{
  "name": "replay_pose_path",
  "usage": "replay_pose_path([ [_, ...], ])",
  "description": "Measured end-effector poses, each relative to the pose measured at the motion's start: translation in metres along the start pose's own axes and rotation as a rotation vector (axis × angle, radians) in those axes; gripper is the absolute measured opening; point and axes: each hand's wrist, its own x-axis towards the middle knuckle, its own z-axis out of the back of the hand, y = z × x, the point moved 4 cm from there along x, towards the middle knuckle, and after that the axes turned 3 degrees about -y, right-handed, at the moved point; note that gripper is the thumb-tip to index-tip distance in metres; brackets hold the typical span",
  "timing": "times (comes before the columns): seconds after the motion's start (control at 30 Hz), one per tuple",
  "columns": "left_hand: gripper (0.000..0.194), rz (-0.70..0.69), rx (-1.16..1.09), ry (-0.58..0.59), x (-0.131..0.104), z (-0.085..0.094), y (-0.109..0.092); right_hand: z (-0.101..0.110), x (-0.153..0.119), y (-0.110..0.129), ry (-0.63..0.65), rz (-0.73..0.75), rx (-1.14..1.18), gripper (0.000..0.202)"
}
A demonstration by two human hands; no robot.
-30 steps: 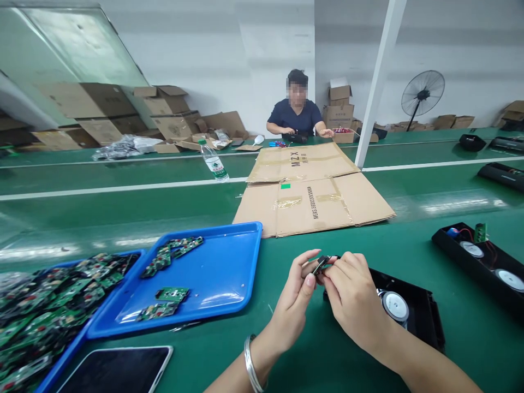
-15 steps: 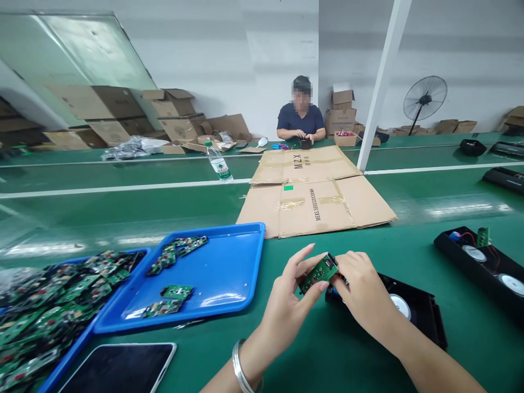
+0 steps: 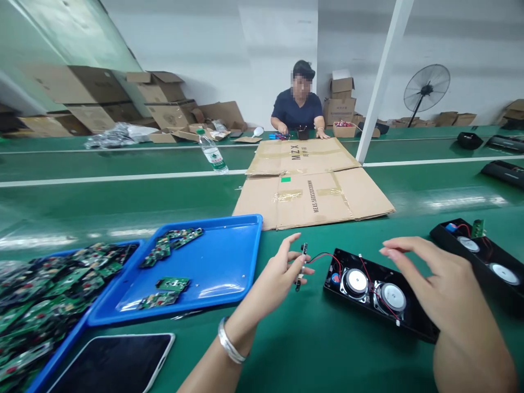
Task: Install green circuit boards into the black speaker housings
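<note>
My left hand [image 3: 282, 275] pinches a green circuit board [image 3: 302, 267], turned edge-on toward me. A red wire [image 3: 321, 255] runs from the board into a black speaker housing [image 3: 413, 322] lying on the green bench. Inside the housing sit two round speakers, a left one [image 3: 355, 283] and a right one [image 3: 393, 297]. Loose red wires with small white plugs lie across them. Above the housing's right part hovers my right hand [image 3: 438, 278], its thumb and fingers apart and nothing between them.
A blue tray [image 3: 229, 262] with several boards stands left, beside a heaped pile of circuit boards [image 3: 61, 295]. A tablet [image 3: 114, 363] lies in front. A second speaker housing [image 3: 448, 251] is far right. Beyond are flat cardboard [image 3: 295, 202], a bottle [image 3: 213, 153] and a seated co-worker [image 3: 298, 109].
My right hand has let go near the board and moved right. The board in my left hand has turned edge-on, uncovering the housing and red wire. The co-worker's hands have moved apart.
</note>
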Motion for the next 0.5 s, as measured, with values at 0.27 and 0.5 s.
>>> replay_pose_path([
  [0.27,0.064,0.312,-0.071,0.483,-0.026,-0.029,-0.006,-0.025,-0.06,-0.057,0.842,0.053,-0.045,0.034],
  [0.5,0.067,0.166,-0.171,0.491,-0.017,-0.093,0.009,-0.034,-0.055,-0.051,0.672,-0.119,0.158,0.022],
])
